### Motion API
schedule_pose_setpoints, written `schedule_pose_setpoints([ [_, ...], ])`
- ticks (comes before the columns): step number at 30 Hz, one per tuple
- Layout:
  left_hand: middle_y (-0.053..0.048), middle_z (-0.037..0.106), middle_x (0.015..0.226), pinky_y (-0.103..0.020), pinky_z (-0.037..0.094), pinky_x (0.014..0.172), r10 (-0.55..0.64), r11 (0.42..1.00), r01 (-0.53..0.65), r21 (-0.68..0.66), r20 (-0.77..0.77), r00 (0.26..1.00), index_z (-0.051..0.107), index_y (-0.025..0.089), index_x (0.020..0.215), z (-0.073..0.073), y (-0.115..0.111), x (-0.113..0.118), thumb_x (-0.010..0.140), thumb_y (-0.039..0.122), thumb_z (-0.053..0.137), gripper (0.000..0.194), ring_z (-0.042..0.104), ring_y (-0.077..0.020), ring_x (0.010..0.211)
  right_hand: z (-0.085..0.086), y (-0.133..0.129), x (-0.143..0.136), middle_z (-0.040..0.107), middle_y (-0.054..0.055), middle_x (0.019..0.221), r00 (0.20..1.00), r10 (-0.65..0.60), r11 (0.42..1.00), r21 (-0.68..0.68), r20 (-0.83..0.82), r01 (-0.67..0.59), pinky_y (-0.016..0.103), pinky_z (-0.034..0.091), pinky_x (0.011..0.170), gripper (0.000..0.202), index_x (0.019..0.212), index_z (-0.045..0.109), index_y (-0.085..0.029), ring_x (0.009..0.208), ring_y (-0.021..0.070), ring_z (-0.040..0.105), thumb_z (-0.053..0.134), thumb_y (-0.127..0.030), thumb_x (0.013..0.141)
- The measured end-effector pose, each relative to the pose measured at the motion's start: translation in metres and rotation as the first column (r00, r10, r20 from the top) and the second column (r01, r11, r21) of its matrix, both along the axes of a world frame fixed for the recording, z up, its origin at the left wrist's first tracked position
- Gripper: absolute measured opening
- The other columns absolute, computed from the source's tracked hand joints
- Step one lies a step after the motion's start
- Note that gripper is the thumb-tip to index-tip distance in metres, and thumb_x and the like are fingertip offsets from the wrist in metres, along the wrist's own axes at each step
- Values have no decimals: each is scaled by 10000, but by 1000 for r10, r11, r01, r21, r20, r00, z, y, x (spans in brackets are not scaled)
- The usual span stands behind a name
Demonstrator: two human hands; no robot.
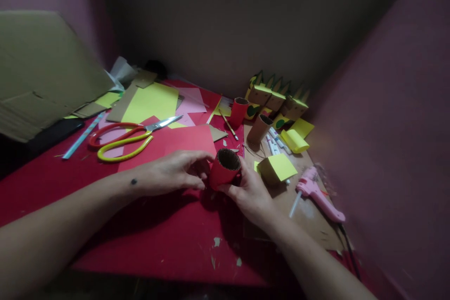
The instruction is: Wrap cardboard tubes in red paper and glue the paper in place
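Observation:
A cardboard tube wrapped in red paper (223, 171) stands tilted slightly at the middle, its brown corrugated inside showing at the top. My right hand (253, 192) grips it from the right, thumb across the front and fingers behind. On the other side, my left hand (181, 171) is open with bent fingers and a gap to the thumb; its index fingertip reaches the tube's left edge, though whether it presses there is unclear. A sheet of red paper (176, 143) lies behind my left hand, and scissors (140, 138) with red and yellow handles rest over its left part.
Another red tube (239, 113) and a brown cardboard tube (259, 130) stand farther back. On the right, a pink glue gun (321, 194) lies on a cardboard sheet (309, 229), near a yellow-topped cardboard box (277, 168). Yellow paper (151, 103) and a large cardboard piece (45, 65) are at left.

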State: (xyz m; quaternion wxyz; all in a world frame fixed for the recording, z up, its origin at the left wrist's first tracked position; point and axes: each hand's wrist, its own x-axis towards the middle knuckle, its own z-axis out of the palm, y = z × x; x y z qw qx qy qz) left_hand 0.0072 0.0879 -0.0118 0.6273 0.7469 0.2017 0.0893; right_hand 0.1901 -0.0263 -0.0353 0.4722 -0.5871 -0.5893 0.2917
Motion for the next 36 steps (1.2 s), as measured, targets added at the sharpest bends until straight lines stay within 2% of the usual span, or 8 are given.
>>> schedule_pose_setpoints([
  [3, -28, 683, 799, -308, 534, 609, 56, 998, -56, 5, -36, 998, 630, 220, 1127, -2, 1, -1, 831, 343, 679, 325, 657, -206, 690, -1, -3, 2, 678, 61, 1126, 1000, -11, 1000, 3, 16, 11, 449, 490, 973, 352, 1128, 622, -242, 1078, 253, 624, 658, -118, 801],
  [8, 4, 616, 734, -258, 467, 515, 146, 981, -143, 131, -14, 989, 607, 212, 1146, -6, -4, 3, 825, 379, 679, 369, 582, -166, 597, 0, -12, -7, 645, 83, 1244, 986, -69, 996, -59, -154, 60, 421, 532, 943, 683, 1387, 434, -254, 1077, 247, 656, 662, -127, 757],
  [13, 14, 608, 712, -250, 462, 502, 85, 995, -85, 56, -1, 996, 535, 199, 1167, -7, -18, 11, 853, 368, 613, 364, 566, -159, 589, 6, -13, -13, 650, 67, 1168, 998, -42, 999, 26, -36, 43, 406, 472, 1024, 374, 1179, 557, -236, 1117, 233, 617, 596, -127, 824],
  [21, 35, 600, 670, -233, 466, 458, 11, 1000, -11, 1, -68, 998, 458, 191, 1032, -3, -24, 14, 806, 281, 532, 254, 579, -146, 547, 3, 2, -9, 669, 48, 1042, 998, -14, 1000, -17, -53, 13, 415, 538, 888, 416, 1118, 560, -218, 991, 247, 649, 653, -115, 726],
  [25, 31, 608, 656, -220, 437, 450, -43, 998, 47, 48, -79, 996, 461, 204, 921, -3, -26, 13, 788, 218, 500, 139, 565, -126, 511, 0, 5, -6, 672, 70, 1156, 1000, -14, 998, -58, -18, 13, 465, 524, 959, 592, 1270, 553, -236, 1102, 286, 634, 710, -148, 706],
  [28, 27, 615, 700, -222, 414, 429, -53, 998, 55, 13, -112, 992, 482, 194, 1024, -4, -22, 10, 784, 206, 513, 242, 593, -140, 513, 0, 1, 0, 648, 98, 1266, 1000, -4, 998, -69, -24, 2, 479, 532, 964, 824, 1479, 388, -259, 1143, 296, 631, 702, -150, 724],
  [31, 54, 584, 675, -229, 393, 409, 31, 999, -35, -28, -147, 989, 443, 194, 1260, 1, -13, 4, 805, 291, 598, 490, 555, -140, 476, 7, -13, 7, 555, 143, 1424, 999, 3, 999, -37, 40, -2, 510, 524, 982, 908, 1582, 194, -268, 1242, 310, 582, 608, -131, 785],
  [36, 33, 619, 715, -238, 475, 568, 238, 965, -247, 84, 113, 965, 641, 197, 1099, 18, -4, -5, 756, 289, 721, 364, 586, -127, 620, 24, -41, 8, 502, 129, 1456, 946, -126, 974, 218, 297, 61, 504, 512, 997, 702, 1499, 394, -280, 1272, 301, 539, 618, -140, 848],
])
